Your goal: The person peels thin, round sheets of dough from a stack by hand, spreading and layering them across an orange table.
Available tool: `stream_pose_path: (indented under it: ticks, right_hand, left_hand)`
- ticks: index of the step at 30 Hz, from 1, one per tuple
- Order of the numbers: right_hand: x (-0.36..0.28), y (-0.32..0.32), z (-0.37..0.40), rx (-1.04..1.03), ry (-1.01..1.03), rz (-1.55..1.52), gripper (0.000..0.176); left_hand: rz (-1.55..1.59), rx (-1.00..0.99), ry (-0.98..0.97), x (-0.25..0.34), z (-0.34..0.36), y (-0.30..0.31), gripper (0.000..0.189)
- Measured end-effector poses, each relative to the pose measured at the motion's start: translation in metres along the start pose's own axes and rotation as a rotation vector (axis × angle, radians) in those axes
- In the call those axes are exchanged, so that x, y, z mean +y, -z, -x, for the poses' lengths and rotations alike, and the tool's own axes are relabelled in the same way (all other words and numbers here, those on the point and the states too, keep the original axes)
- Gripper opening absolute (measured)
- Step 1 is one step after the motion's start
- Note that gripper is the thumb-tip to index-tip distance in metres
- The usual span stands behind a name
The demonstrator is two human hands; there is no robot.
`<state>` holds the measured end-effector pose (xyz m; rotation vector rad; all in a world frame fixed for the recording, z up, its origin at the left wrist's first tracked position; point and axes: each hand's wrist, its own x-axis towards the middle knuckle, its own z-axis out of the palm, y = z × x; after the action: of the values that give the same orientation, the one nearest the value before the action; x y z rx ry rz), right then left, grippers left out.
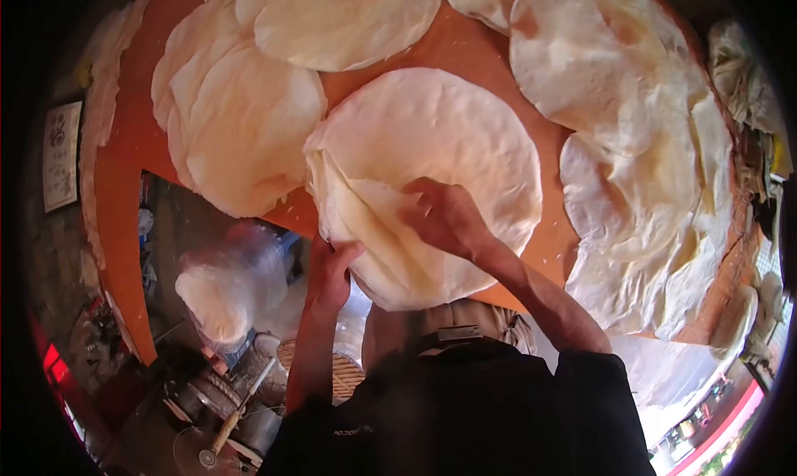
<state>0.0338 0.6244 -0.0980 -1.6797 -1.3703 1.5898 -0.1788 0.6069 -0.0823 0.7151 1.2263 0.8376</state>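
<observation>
A large round of thin flatbread (pixel 448 136) lies at the table's near edge in front of me. Its left side is partly folded over, with loose layers and creases showing. My left hand (pixel 334 270) grips the lower left rim, thumb on top and the other fingers hidden at the edge. Over the middle of the round, my right hand (pixel 446 217) has its fingers curled together at the end of the folded flap (pixel 378 219). Its fingertips are partly hidden by the hand itself.
Overlapping flatbreads lie in a left stack (pixel 249 127), a far stack (pixel 349 19) and a wrinkled right pile (pixel 639 185) on the orange table (pixel 124 169). Below left are a plastic-wrapped pale bundle (pixel 216 297), a wooden-handled tool (pixel 226 430) and a woven basket (pixel 347 376).
</observation>
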Motion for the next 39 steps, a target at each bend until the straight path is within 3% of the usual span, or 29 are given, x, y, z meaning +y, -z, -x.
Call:
stream_pose_path:
  ticks: [2,3,6,7,10,11,13,15,17,19,23,27,29,30,32,34,38,39]
  right_hand:
    - [0.008,-0.033,-0.007,0.002,0.359,0.165,0.020]
    - [0.002,-0.044,-0.009,-0.002,0.385,0.237,0.016]
    - [-0.001,-0.027,-0.012,-0.038,0.354,0.142,0.015]
    - [-0.017,-0.006,-0.006,-0.159,0.089,-0.073,0.018]
    - [-0.052,0.031,0.004,-0.243,-0.067,-0.363,0.022]
    - [-0.055,0.041,0.002,-0.258,-0.011,-0.386,0.025]
    - [-0.048,0.070,0.012,-0.021,0.249,-0.794,0.020]
    - [-0.058,0.143,0.026,-0.048,0.183,-0.793,0.019]
    - [-0.063,0.192,0.050,0.140,0.239,-0.751,0.019]
    - [-0.071,0.225,0.067,0.296,0.304,-0.705,0.020]
    - [-0.072,0.258,0.083,0.581,0.393,-0.667,0.022]
    - [0.004,0.258,0.105,0.896,0.316,-0.807,0.024]
    - [0.096,0.252,0.115,1.035,0.203,-0.880,0.027]
    - [0.152,0.254,0.121,1.001,0.112,-0.945,0.027]
    - [0.180,0.230,0.141,1.040,-0.237,-0.877,0.029]
    - [0.183,0.219,0.153,1.090,-0.264,-0.815,0.029]
    - [0.123,0.233,0.156,0.836,0.289,-0.575,0.039]
    - [0.104,0.245,0.146,0.839,0.276,-0.487,0.038]
  left_hand:
    - [0.037,0.028,0.044,-0.002,0.003,0.004,0.052]
    - [0.088,0.035,0.088,-0.004,0.003,0.009,0.053]
    - [0.202,0.065,0.132,-0.013,0.007,0.018,0.053]
    - [0.227,0.086,0.118,-0.015,0.008,0.019,0.054]
    - [0.220,0.067,0.089,-0.019,0.003,0.018,0.059]
    - [0.193,0.046,0.100,-0.019,0.002,0.022,0.059]
    - [0.184,0.021,0.082,-0.022,0.002,0.042,0.060]
    - [0.225,0.019,0.084,-0.029,0.003,0.059,0.060]
    - [0.255,0.025,0.141,-0.042,-0.001,0.075,0.059]
    - [0.260,0.037,0.236,-0.055,-0.012,0.090,0.060]
    - [0.268,0.019,0.228,-0.063,-0.017,0.098,0.059]
    - [0.304,-0.047,0.257,-0.049,-0.013,0.086,0.061]
    - [0.326,-0.080,0.265,-0.047,-0.012,0.085,0.061]
    - [0.335,-0.093,0.259,-0.047,-0.012,0.087,0.061]
    - [0.336,-0.118,0.249,-0.046,-0.013,0.091,0.062]
    - [0.324,-0.136,0.243,-0.043,-0.011,0.090,0.062]
    - [0.237,-0.116,0.226,-0.050,-0.015,0.096,0.064]
    - [0.215,-0.110,0.214,-0.056,-0.019,0.100,0.064]
